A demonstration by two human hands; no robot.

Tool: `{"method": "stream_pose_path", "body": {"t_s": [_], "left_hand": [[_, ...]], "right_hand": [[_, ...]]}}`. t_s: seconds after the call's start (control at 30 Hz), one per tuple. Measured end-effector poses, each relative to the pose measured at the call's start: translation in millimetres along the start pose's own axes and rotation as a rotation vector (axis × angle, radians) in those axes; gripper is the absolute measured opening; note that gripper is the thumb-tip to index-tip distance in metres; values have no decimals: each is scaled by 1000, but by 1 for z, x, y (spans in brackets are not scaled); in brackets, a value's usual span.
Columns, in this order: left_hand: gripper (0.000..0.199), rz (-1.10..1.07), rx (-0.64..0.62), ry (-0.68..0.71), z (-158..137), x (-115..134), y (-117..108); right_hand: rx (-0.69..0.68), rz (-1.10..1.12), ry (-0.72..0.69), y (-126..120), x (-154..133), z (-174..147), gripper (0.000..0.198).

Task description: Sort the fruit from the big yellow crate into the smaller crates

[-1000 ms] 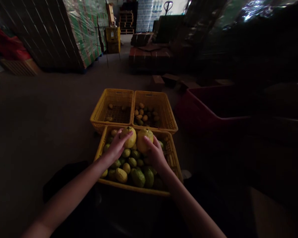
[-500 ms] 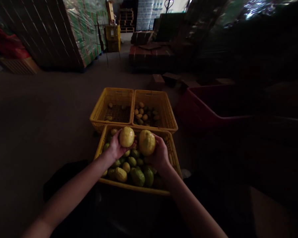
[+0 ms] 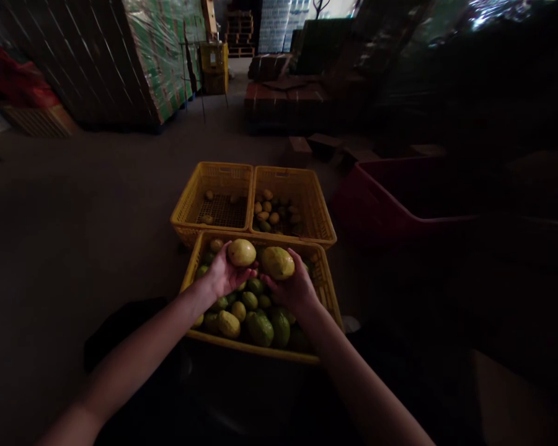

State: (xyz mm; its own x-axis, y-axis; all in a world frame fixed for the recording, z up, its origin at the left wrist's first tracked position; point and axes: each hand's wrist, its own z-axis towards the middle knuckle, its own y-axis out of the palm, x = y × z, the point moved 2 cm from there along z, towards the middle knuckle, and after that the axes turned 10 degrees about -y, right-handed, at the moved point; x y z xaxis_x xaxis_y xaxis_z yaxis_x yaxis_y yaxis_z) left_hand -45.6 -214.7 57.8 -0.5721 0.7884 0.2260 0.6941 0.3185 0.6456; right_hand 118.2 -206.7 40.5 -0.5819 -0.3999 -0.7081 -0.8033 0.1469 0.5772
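My left hand (image 3: 223, 275) is closed round a smooth pale yellow lemon (image 3: 242, 253). In my right hand (image 3: 297, 286) lies a larger, lumpier yellow-green lemon (image 3: 278, 263), gripped from its right side. Both are held up side by side, slightly apart, over the near yellow crate (image 3: 260, 351). That crate is filled with green and yellow lemons (image 3: 259, 328) of mixed sizes; my hands hide part of them.
Behind stand two more yellow crates: the left one (image 3: 179, 214) with a few fruits, the right one (image 3: 323, 214) with several. A red bin (image 3: 376, 198) is to the right. Wrapped pallet stacks (image 3: 167, 68) and flattened cartons (image 3: 279, 96) stand farther back. Light is dim.
Both lemons have been turned in my hands: the right one now lies sideways with its end no longer facing me. The hands stay over the near crate; the view has shifted slightly.
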Motion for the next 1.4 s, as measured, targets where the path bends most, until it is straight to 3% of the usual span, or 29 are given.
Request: {"method": "stream_pose_path", "body": {"t_s": [0.17,0.27,0.33,0.4,0.47,0.53,0.73,0.9,1.4], "left_hand": [[49,96,9,94,2,0,1],[43,279,135,379,-6,3,6],[47,517,235,641,-16,6,10],[57,757,271,877,-27,6,14],[62,889,248,1037,-36,5,16],[60,921,221,1121,-41,4,16],[61,833,154,1158,-46,4,17],[63,792,147,1177,-50,3,16],[61,764,115,1134,-46,3,15]], "right_hand": [[-36,-64,-60,3,-1,0,32],[-5,-143,-125,6,-5,-3,35],[41,-275,-280,6,-12,-6,43],[67,-459,-521,5,-22,-11,56],[40,-613,-738,5,-31,-17,66],[-8,-696,-868,5,-37,-23,69],[-110,-808,-1022,7,-41,-32,58],[-183,-806,-1052,11,-36,-34,60],[-175,-787,-1046,13,-35,-36,61]]}}
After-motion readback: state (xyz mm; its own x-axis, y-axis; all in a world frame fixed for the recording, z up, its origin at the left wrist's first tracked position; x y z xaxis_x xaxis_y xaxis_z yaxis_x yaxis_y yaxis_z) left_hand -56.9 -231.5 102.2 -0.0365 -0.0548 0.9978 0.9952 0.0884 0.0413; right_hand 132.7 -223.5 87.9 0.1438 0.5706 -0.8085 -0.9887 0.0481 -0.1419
